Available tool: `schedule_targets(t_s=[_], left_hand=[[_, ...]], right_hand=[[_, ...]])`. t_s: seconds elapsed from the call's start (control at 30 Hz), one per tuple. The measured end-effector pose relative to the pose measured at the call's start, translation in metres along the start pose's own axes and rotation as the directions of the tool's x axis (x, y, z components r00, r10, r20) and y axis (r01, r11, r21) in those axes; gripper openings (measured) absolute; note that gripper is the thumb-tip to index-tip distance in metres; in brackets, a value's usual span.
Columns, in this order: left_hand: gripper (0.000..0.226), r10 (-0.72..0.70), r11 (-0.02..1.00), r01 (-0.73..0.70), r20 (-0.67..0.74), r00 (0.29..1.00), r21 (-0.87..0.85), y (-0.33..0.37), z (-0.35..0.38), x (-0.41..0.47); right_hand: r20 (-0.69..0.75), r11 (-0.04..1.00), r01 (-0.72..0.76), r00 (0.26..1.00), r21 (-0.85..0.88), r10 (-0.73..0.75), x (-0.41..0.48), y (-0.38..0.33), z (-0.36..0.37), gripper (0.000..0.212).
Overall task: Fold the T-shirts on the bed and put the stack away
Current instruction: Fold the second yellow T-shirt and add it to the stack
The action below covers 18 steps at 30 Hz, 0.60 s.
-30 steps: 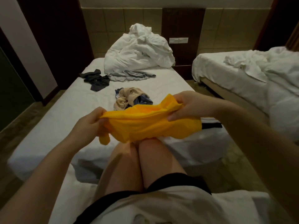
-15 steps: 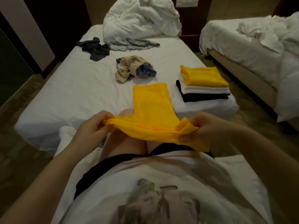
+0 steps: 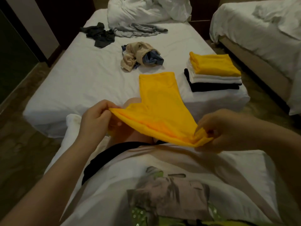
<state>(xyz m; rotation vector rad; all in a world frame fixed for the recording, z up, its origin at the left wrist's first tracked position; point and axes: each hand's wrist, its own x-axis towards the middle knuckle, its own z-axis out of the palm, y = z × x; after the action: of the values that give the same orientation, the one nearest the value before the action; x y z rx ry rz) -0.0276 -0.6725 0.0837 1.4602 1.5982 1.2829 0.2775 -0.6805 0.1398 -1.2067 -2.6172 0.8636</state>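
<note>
Both hands pinch the yellow shirt (image 3: 160, 110) at its near corners, left hand (image 3: 96, 121) and right hand (image 3: 223, 129) holding it over the knees while its far end lies on the bed (image 3: 81, 82) beside the stack (image 3: 213, 74).

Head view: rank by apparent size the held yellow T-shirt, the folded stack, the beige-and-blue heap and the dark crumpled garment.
1. held yellow T-shirt, though it is nearest the camera.
2. folded stack.
3. beige-and-blue heap and dark crumpled garment look alike; the garment lies farther away, so unranked.
</note>
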Motion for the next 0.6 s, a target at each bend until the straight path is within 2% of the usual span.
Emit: schedule_targets(t_s=[0.07,0.13,0.23,0.27,0.33,0.4,0.47,0.53,0.6], left_hand=[[0.044,-0.097,0.987,0.102,0.046,0.994,-0.128,-0.003,0.001,-0.007],[0.034,-0.108,0.985,0.118,0.082,0.991,-0.123,-0.010,-0.002,-0.012],[0.015,0.020,0.993,-0.034,0.120,0.993,0.115,-0.027,-0.008,-0.017],[0.017,0.085,0.968,-0.116,0.143,0.986,0.222,-0.031,-0.011,-0.018],[0.028,0.207,0.908,-0.269,0.213,0.955,0.322,-0.035,-0.015,-0.020],[0.035,0.285,0.857,-0.367,0.260,0.922,0.362,-0.040,-0.018,-0.020],[0.030,0.337,0.797,-0.413,0.244,0.909,0.441,-0.050,-0.021,-0.016],[0.034,0.277,0.827,-0.333,0.186,0.943,0.453,-0.052,-0.020,-0.016],[0.020,0.142,0.920,-0.180,0.133,0.981,0.347,-0.048,-0.014,-0.018]], right_hand=[[0.075,1.000,-0.014,0.997,0.014,0.013,0.003,-0.001,0.007,0.032],[0.087,0.999,0.003,0.996,0.045,-0.007,0.005,-0.004,0.011,0.035],[0.121,0.998,-0.007,0.993,0.062,0.000,0.009,-0.005,0.018,0.046],[0.146,0.997,-0.008,0.989,0.073,-0.002,0.010,-0.006,0.019,0.045],[0.214,0.993,-0.026,0.977,0.111,0.002,0.011,-0.007,0.019,0.045],[0.296,0.980,-0.068,0.955,0.185,0.010,0.011,-0.011,0.015,0.038],[0.307,0.941,-0.106,0.952,0.321,0.003,0.014,-0.014,0.012,0.029],[0.185,0.894,-0.110,0.982,0.434,0.030,0.025,-0.014,0.014,0.029],[0.145,0.869,-0.143,0.986,0.474,0.083,0.042,-0.018,0.021,0.032]])
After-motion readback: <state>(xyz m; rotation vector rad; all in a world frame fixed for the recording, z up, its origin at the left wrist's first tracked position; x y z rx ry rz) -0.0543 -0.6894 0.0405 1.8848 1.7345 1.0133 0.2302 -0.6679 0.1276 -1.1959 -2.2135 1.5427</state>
